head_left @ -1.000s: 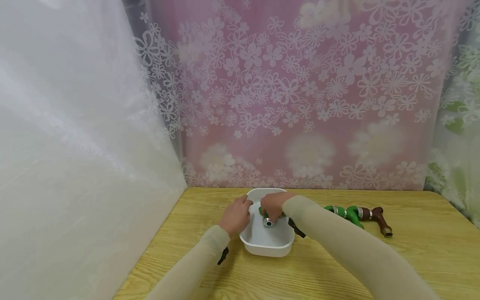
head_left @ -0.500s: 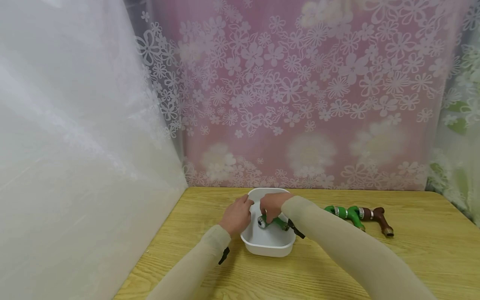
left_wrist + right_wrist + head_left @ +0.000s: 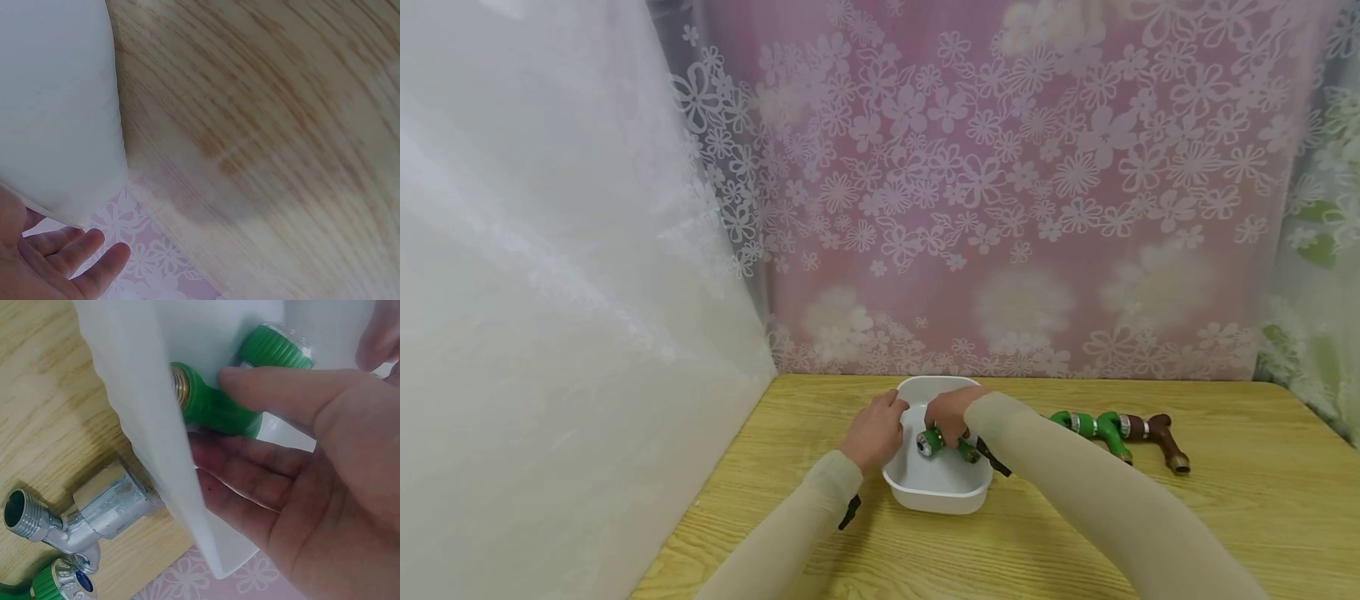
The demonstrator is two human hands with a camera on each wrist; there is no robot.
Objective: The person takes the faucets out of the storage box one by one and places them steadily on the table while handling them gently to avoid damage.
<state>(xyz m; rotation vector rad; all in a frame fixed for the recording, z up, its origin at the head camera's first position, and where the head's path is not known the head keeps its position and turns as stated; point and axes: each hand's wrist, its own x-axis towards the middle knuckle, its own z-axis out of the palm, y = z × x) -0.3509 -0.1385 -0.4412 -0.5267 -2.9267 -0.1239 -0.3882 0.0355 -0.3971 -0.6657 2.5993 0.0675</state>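
Observation:
A white plastic basin [image 3: 936,502] stands on the wooden table. My left hand [image 3: 876,429] holds its left rim; in the left wrist view the fingers [image 3: 103,272] lie slightly bent outside the basin wall [image 3: 56,100]. My right hand [image 3: 951,410] reaches inside and grips a green angle valve [image 3: 930,442] low over the basin floor. In the right wrist view the thumb lies on one side of the valve's green body [image 3: 219,412] and fingers on the other. Its ribbed green knob [image 3: 272,347] points away from the palm, and a threaded brass end shows near the wall.
To the basin's right lie a green angle valve [image 3: 1107,429] and a brown one [image 3: 1165,442], partly behind my right sleeve. The right wrist view shows a chrome angle valve [image 3: 103,500] close outside the basin. A pink flowered curtain [image 3: 1000,208] hangs behind the table.
The valve in my right hand has turned: its knob end faced me and now points left, with the other end to the right. My left hand has stayed at the rim.

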